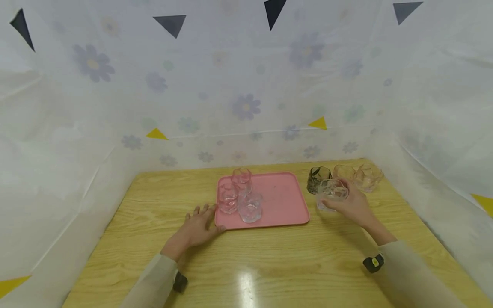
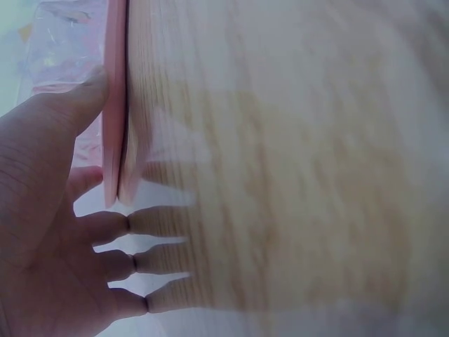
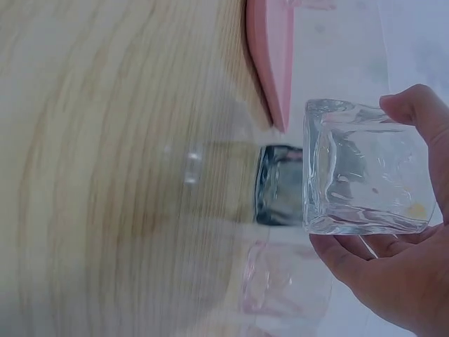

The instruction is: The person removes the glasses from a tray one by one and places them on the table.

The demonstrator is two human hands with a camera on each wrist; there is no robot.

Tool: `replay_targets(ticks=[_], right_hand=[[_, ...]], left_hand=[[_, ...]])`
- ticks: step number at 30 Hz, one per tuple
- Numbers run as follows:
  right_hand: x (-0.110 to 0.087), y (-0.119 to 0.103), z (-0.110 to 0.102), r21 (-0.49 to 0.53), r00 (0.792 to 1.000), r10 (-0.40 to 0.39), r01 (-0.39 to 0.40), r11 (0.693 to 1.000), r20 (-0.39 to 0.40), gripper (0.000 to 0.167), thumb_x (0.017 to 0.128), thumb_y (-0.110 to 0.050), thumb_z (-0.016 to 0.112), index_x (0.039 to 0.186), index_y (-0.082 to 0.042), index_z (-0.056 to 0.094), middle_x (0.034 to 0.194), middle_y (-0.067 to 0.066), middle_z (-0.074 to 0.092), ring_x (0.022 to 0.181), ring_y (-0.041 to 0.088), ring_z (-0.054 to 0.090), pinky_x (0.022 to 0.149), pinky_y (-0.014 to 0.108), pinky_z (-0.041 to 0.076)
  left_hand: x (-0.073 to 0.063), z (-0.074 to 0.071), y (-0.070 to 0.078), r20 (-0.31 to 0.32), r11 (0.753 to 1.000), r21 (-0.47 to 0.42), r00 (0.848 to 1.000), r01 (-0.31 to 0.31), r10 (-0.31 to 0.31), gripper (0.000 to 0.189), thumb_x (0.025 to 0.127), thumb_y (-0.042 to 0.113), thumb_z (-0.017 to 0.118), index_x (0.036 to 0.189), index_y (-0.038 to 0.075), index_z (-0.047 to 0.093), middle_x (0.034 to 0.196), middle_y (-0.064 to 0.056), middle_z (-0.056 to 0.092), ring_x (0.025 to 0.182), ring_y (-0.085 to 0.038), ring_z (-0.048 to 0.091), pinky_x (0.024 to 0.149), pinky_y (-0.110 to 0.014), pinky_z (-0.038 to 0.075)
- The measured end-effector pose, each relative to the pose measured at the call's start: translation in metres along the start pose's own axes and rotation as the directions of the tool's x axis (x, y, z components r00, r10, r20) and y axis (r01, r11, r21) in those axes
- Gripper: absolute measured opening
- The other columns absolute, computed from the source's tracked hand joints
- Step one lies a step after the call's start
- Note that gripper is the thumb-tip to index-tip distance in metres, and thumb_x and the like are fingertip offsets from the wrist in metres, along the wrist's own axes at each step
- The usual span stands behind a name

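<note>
My right hand (image 1: 352, 205) grips a clear drinking glass (image 1: 332, 192), thumb on one side and fingers on the other. In the right wrist view, that glass (image 3: 372, 172) is held above the table. My left hand (image 1: 197, 229) lies at the near left corner of a pink tray (image 1: 283, 201), fingers spread and thumb at its rim. On the tray's left part stand three clear glasses: one at the back (image 1: 242, 182), one at the left (image 1: 228, 201) and one in front (image 1: 251, 209).
Behind the held glass stands a dark grey glass (image 1: 316, 179). To its right are a pale pink glass (image 1: 343, 172) and another pale glass (image 1: 369, 177), near the table's back right corner. White flowered sheeting (image 1: 246, 145) walls the wooden table (image 1: 269, 265) at the back and sides.
</note>
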State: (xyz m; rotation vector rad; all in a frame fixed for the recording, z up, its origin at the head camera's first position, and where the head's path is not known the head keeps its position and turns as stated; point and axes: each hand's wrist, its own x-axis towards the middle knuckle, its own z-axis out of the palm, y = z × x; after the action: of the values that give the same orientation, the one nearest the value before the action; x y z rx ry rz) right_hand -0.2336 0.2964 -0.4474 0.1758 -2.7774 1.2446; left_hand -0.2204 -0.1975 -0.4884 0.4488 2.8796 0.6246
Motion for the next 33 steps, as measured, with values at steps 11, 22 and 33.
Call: replay_targets(ticks=[11,22,33], right_hand=[[-0.003,0.039,-0.031,-0.036,0.995,0.079,-0.081,0.996,-0.066,0.103,0.094,-0.045,0.079,0.164,0.003,0.021,0.159,0.038,0.037,0.134,0.058,0.050,0.091,0.061,0.058],[-0.006,0.070,-0.055,-0.069,0.983,0.120,-0.131,0.989,-0.139,0.104,0.095,-0.043,0.078,0.161,0.010,0.019,0.155,0.043,0.036,0.125,0.058,0.053,0.070,0.020,0.049],[-0.011,0.088,-0.073,-0.070,0.970,0.185,-0.198,0.978,-0.158,0.107,0.097,-0.048,0.072,0.162,0.012,0.012,0.158,0.044,0.031,0.131,0.063,0.045,0.088,0.068,0.049]], left_hand=[[0.000,-0.001,0.001,0.001,1.000,0.007,1.000,0.001,-0.001,0.084,0.102,0.059,0.059,0.166,0.012,0.033,0.167,-0.032,0.030,0.153,-0.063,0.022,0.119,-0.084,0.015],[0.000,0.000,0.000,-0.002,1.000,0.002,1.000,0.005,-0.005,0.084,0.102,0.059,0.060,0.166,0.012,0.033,0.167,-0.032,0.031,0.153,-0.063,0.023,0.119,-0.083,0.015],[0.001,0.000,0.001,0.005,1.000,0.000,1.000,0.005,-0.005,0.084,0.102,0.059,0.059,0.167,0.012,0.032,0.168,-0.031,0.029,0.153,-0.063,0.022,0.120,-0.083,0.014]])
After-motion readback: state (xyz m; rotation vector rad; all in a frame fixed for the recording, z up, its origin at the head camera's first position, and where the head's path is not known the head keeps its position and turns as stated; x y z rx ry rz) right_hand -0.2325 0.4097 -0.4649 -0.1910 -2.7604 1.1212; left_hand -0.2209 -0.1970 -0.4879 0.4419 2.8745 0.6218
